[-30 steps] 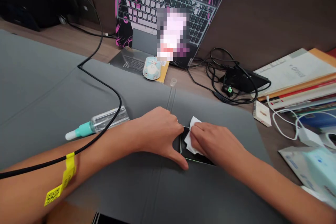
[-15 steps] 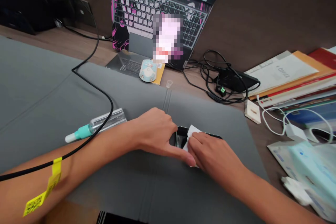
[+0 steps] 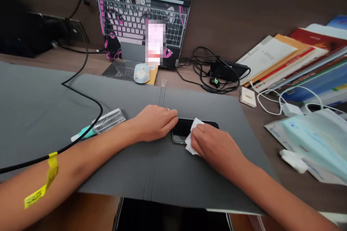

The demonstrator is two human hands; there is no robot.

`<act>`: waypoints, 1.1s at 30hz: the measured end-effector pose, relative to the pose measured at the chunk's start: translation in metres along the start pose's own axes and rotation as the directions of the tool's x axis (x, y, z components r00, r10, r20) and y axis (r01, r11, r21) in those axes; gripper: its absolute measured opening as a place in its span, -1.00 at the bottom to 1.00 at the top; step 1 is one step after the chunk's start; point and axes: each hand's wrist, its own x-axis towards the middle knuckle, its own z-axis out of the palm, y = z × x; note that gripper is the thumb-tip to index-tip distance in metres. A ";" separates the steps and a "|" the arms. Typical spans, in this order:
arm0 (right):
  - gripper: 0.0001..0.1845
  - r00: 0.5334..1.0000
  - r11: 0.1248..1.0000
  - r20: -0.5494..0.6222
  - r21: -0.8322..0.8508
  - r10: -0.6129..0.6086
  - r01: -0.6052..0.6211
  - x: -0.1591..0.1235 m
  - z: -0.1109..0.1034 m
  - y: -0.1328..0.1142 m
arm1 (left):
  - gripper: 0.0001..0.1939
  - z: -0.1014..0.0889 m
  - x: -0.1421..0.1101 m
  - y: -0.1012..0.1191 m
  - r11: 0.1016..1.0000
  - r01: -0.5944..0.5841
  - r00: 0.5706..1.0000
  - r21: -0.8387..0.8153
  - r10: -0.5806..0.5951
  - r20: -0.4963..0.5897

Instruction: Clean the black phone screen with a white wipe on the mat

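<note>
A dark-screened smartphone (image 3: 181, 130) lies flat on the grey desk mat in front of me. At its left end is my left hand (image 3: 154, 124), fingers curled together and the fingertips at the phone's upper left corner. My right hand (image 3: 214, 142) is closed around a folded white tissue (image 3: 192, 147), pressed against the right part of the screen. That hand hides the phone's lower right portion. Left of my left wrist lies a clear bottle (image 3: 110, 121) with a teal neck, partly behind my forearm.
A patterned laptop (image 3: 132, 25) stands at the back, a mouse (image 3: 141, 73) before it. A black cable (image 3: 94, 101) crosses the mat (image 3: 130, 173) and my left forearm. Rightward are tangled cables, leaning books (image 3: 271, 57), a tissue pack (image 3: 311, 140) and a crumpled tissue (image 3: 294, 160).
My left thumb, stretched toward the right hand before, is drawn back against the left hand's fingers. More of the phone's left side shows. The camera view has shifted.
</note>
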 end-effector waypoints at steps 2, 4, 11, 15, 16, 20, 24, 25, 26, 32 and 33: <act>-0.74 1.000 0.999 -0.001 0.035 -0.022 0.022 0.009 -0.005 -0.015 | -0.65 -0.002 0.002 0.002 0.999 0.051 0.999 0.001 -0.051 0.010; -0.75 0.998 0.995 0.001 0.078 -0.062 0.061 0.017 -0.010 -0.025 | -0.65 -0.006 0.007 0.003 0.993 0.120 0.993 -0.010 -0.119 0.024; -0.73 0.961 0.928 -0.004 0.259 -0.277 0.268 0.027 -0.019 0.005 | -0.63 -0.009 0.041 0.006 0.986 0.142 0.990 -0.091 -0.141 0.022; -0.75 0.945 0.883 -0.046 0.344 -0.325 0.320 0.023 -0.018 0.035 | -0.65 0.005 0.052 0.008 0.987 0.140 0.976 -0.074 -0.150 -0.161; -0.75 0.942 0.873 -0.057 0.361 -0.330 0.327 0.021 -0.018 0.041 | -0.68 0.008 0.052 0.009 0.990 0.126 0.970 -0.070 -0.137 -0.199; -0.76 0.908 0.741 -0.172 0.530 -0.381 0.411 0.012 -0.016 0.066 | -0.71 0.010 0.042 0.020 0.998 -0.005 0.954 -0.064 -0.015 -0.301; -0.79 0.896 0.781 -0.436 0.529 -0.087 0.333 0.009 0.001 0.097 | -0.77 0.011 0.033 0.037 0.979 -0.187 0.950 -0.075 0.161 -0.267; -0.80 0.889 0.816 -0.457 0.513 -0.004 0.267 0.009 0.006 0.103 | -0.76 0.012 0.031 0.040 0.971 -0.228 0.947 -0.076 0.203 -0.248; -0.80 0.889 0.837 -0.454 0.507 0.056 0.206 0.010 0.011 0.108 | -0.74 0.014 0.030 0.042 0.962 -0.266 0.946 -0.060 0.248 -0.208; -0.77 0.908 0.821 -0.352 0.570 0.228 0.015 0.011 0.025 0.112 | -0.69 0.020 0.024 0.048 0.949 -0.313 0.942 -0.041 0.305 -0.142; -0.77 0.903 0.818 -0.344 0.575 0.256 -0.013 0.011 0.026 0.112 | -0.68 0.020 0.023 0.050 0.943 -0.330 0.937 -0.039 0.322 -0.138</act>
